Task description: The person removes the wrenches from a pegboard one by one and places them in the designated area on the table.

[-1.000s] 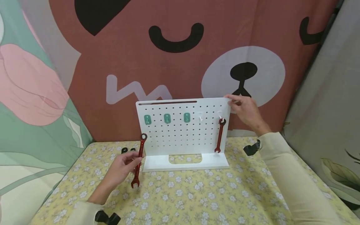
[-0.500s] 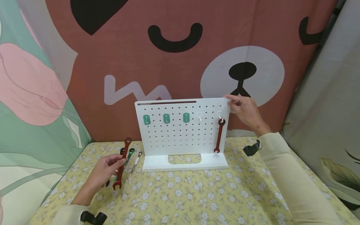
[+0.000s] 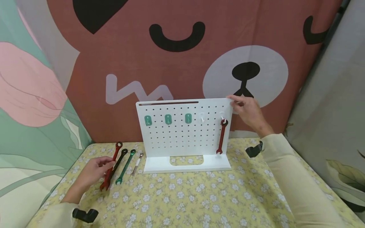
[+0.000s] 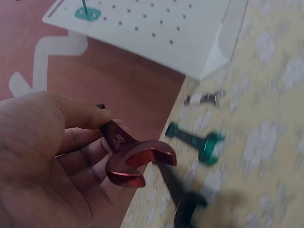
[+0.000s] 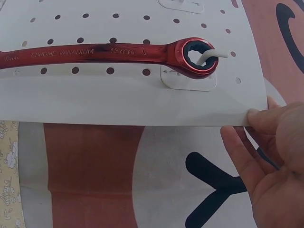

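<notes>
My left hand [image 3: 92, 174] holds a red combination wrench [image 3: 116, 153] between thumb and fingers, its open end toward me. Just beside and partly behind it is a black wrench [image 3: 121, 157]. In the left wrist view the held wrench's open jaw faces the camera. At the right, my right hand [image 3: 251, 114] pinches the top right corner of a white pegboard [image 3: 159, 165], thumb on the front face. Another red wrench [image 5: 114, 53], marked 13mm, hangs by its ring end from a white hook [image 5: 216, 53] on the board.
A green wrench [image 3: 125, 167] and a small silver wrench [image 3: 137, 164] lie on the flowered tablecloth [image 3: 182, 202], left of the board. Three green hooks [image 3: 168, 119] and another white hook [image 3: 202, 118] sit on the board. A printed curtain [image 3: 122, 126] hangs behind.
My left hand has carried the red wrench leftward from the board's left edge to beside the black wrench, uncovering the green and silver wrenches. My right hand has stayed at the board's corner.
</notes>
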The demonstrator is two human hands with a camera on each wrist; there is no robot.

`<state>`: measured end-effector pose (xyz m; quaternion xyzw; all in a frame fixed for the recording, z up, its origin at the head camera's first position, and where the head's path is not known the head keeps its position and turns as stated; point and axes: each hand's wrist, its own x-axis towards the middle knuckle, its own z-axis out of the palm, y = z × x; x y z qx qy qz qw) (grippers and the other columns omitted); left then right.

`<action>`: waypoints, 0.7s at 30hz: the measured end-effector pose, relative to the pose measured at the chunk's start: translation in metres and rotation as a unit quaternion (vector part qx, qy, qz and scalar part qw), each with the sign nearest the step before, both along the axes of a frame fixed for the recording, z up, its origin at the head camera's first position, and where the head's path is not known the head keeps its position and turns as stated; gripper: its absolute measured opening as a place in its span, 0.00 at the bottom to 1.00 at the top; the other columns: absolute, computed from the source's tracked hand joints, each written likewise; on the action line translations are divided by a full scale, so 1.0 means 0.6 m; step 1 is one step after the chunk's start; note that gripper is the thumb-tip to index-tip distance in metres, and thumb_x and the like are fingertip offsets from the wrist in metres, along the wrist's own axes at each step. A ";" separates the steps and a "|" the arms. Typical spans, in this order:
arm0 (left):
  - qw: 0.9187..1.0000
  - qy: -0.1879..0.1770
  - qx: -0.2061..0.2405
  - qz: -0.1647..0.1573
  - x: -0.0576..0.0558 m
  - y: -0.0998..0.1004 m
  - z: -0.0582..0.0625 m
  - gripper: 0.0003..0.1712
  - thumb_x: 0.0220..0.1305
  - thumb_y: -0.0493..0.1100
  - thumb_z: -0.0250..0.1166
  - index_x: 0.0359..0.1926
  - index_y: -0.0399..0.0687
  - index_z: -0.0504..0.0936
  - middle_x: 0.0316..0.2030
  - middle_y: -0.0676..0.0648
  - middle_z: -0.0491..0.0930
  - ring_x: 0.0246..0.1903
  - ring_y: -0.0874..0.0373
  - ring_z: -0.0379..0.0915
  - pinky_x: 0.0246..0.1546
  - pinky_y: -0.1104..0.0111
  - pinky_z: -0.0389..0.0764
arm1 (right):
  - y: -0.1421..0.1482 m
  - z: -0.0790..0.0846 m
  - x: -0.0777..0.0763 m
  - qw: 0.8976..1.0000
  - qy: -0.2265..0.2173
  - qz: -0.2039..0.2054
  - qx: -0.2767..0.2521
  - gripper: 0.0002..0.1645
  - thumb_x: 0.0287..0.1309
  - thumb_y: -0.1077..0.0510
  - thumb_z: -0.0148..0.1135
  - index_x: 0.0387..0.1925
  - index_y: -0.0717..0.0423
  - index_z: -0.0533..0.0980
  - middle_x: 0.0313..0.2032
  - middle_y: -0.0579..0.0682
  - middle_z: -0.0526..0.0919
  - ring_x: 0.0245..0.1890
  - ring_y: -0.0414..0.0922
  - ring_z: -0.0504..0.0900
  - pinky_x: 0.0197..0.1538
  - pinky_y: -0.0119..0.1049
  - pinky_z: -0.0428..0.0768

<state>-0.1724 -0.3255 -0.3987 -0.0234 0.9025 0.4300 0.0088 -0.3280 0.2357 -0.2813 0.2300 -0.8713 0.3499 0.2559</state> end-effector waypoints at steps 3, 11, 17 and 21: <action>0.999 0.003 -0.036 -0.009 -0.003 -0.013 -0.001 0.23 0.79 0.48 0.59 0.58 0.29 0.80 0.39 0.41 0.82 0.32 0.52 0.75 0.28 0.58 0.81 | -0.001 0.001 0.000 1.000 -0.002 -0.002 -0.001 0.20 0.74 0.65 0.59 0.63 0.57 0.80 0.55 0.61 0.84 0.45 0.57 0.86 0.45 0.55 0.85; 0.984 0.048 -0.166 -0.046 -0.015 -0.041 -0.010 0.11 0.74 0.37 0.62 0.45 0.31 0.85 0.31 0.47 0.82 0.26 0.55 0.74 0.26 0.60 0.77 | -0.005 0.001 -0.003 1.000 -0.008 -0.002 0.000 0.20 0.75 0.64 0.58 0.64 0.56 0.80 0.54 0.61 0.85 0.43 0.56 0.87 0.45 0.55 0.85; 0.978 0.031 -0.200 -0.052 -0.037 -0.042 -0.013 0.09 0.72 0.35 0.62 0.40 0.31 0.84 0.27 0.48 0.80 0.22 0.55 0.72 0.23 0.60 0.76 | -0.002 0.002 -0.002 1.000 -0.010 -0.006 0.000 0.20 0.75 0.64 0.58 0.64 0.56 0.80 0.53 0.62 0.85 0.44 0.57 0.87 0.45 0.55 0.84; 0.976 0.006 -0.212 -0.048 -0.049 -0.044 -0.020 0.08 0.71 0.35 0.62 0.38 0.32 0.84 0.25 0.48 0.78 0.21 0.55 0.70 0.23 0.61 0.74 | 0.000 0.001 -0.001 1.000 -0.008 -0.008 0.004 0.20 0.75 0.64 0.59 0.63 0.56 0.80 0.53 0.61 0.85 0.43 0.56 0.87 0.44 0.54 0.85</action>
